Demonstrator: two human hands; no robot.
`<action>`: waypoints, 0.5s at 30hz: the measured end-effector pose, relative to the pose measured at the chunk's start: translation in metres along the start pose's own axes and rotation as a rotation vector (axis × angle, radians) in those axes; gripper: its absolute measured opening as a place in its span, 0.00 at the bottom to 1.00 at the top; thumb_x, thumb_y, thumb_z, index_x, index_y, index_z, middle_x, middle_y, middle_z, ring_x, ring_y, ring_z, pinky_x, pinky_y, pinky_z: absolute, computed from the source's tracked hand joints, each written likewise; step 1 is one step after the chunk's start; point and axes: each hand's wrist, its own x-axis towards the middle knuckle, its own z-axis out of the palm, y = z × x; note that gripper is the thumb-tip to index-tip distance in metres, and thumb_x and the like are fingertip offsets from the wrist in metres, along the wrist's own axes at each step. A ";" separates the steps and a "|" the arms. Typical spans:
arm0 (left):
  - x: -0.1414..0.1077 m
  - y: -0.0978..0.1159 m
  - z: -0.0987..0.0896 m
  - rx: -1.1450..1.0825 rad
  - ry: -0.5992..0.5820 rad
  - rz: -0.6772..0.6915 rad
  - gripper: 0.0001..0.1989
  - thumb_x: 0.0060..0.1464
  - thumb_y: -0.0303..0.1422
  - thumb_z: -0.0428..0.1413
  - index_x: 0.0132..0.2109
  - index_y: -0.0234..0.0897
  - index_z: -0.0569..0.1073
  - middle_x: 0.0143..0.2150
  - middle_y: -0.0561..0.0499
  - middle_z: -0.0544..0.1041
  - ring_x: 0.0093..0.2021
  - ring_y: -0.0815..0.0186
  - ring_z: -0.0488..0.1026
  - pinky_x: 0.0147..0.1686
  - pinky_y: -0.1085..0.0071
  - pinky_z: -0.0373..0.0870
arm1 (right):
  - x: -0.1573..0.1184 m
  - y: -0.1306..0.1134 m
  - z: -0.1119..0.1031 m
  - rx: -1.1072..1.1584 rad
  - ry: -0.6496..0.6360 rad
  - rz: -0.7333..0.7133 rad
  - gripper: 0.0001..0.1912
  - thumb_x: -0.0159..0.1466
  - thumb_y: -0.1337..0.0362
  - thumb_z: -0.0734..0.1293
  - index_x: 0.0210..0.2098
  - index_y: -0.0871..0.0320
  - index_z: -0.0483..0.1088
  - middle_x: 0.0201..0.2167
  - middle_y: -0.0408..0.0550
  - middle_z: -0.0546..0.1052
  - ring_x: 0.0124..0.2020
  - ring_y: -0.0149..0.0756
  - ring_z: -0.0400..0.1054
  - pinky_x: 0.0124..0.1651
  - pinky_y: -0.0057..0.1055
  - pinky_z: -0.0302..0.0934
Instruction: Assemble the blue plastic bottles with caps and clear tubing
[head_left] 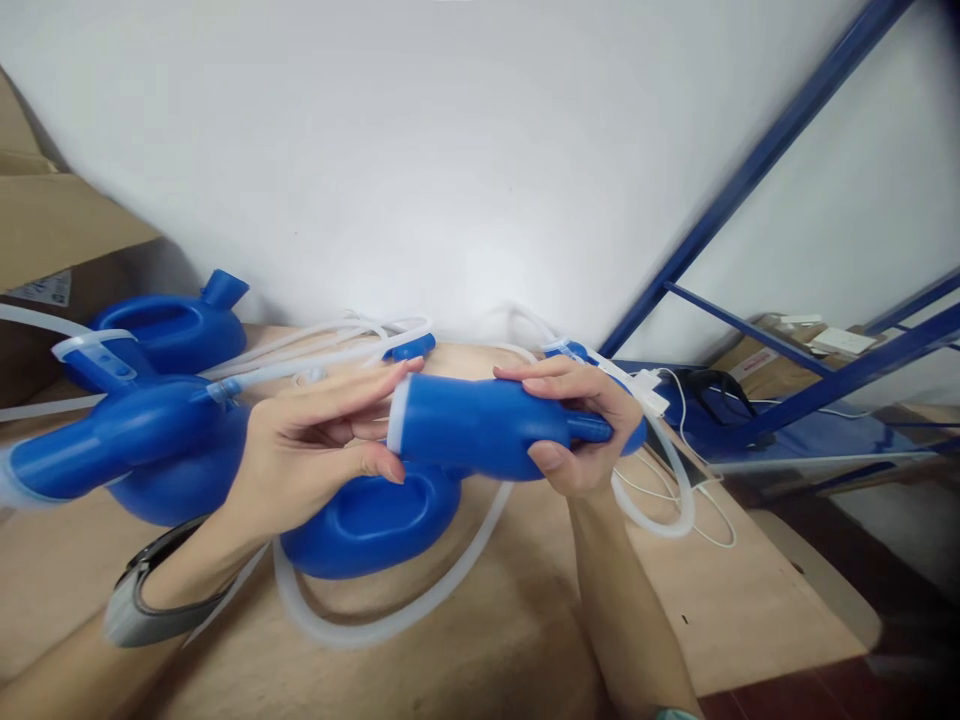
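A blue plastic piece (480, 425) with a white rim at its left end lies sideways between my hands, above the table. My right hand (581, 425) is wrapped round its narrower right end, beside a handle-like loop. At the other end my left hand (322, 440) presses thumb and fingers against the white rim (397, 414). Just below and behind the piece is a blue container (375, 525) with a recessed handle. A thick white tube (375, 632) curves in front of that container.
More blue containers (176, 500) with tubes crowd the left side, near a cardboard box (67, 230). White cables (705, 505) and a dark flat device lie on the wooden table (757, 600) at the right. A blue metal frame (750, 150) rises beyond, before the white wall.
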 end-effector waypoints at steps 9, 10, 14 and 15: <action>-0.004 -0.007 0.003 0.201 -0.010 0.163 0.36 0.54 0.34 0.73 0.68 0.56 0.73 0.65 0.54 0.76 0.62 0.51 0.78 0.67 0.54 0.77 | 0.001 -0.007 -0.006 0.180 -0.022 0.430 0.19 0.57 0.45 0.80 0.35 0.52 0.76 0.36 0.47 0.84 0.40 0.46 0.82 0.43 0.43 0.77; -0.004 -0.008 0.003 0.244 -0.012 0.197 0.37 0.55 0.34 0.73 0.69 0.56 0.72 0.66 0.54 0.75 0.62 0.51 0.78 0.67 0.53 0.76 | 0.002 -0.005 -0.006 0.208 -0.038 0.510 0.20 0.57 0.45 0.80 0.34 0.52 0.76 0.35 0.46 0.84 0.38 0.45 0.82 0.41 0.40 0.77; 0.001 -0.010 -0.007 0.408 -0.058 0.305 0.39 0.56 0.34 0.72 0.71 0.58 0.69 0.66 0.54 0.76 0.62 0.51 0.79 0.65 0.53 0.78 | 0.008 0.003 -0.007 0.254 -0.105 0.732 0.21 0.58 0.43 0.78 0.30 0.54 0.75 0.31 0.44 0.81 0.33 0.38 0.77 0.30 0.29 0.70; 0.003 -0.011 -0.011 0.427 -0.074 0.306 0.39 0.56 0.34 0.72 0.71 0.58 0.69 0.66 0.54 0.76 0.62 0.51 0.79 0.66 0.53 0.78 | 0.008 0.004 -0.006 0.255 -0.128 0.758 0.21 0.59 0.43 0.77 0.31 0.54 0.76 0.33 0.44 0.82 0.33 0.37 0.76 0.29 0.28 0.69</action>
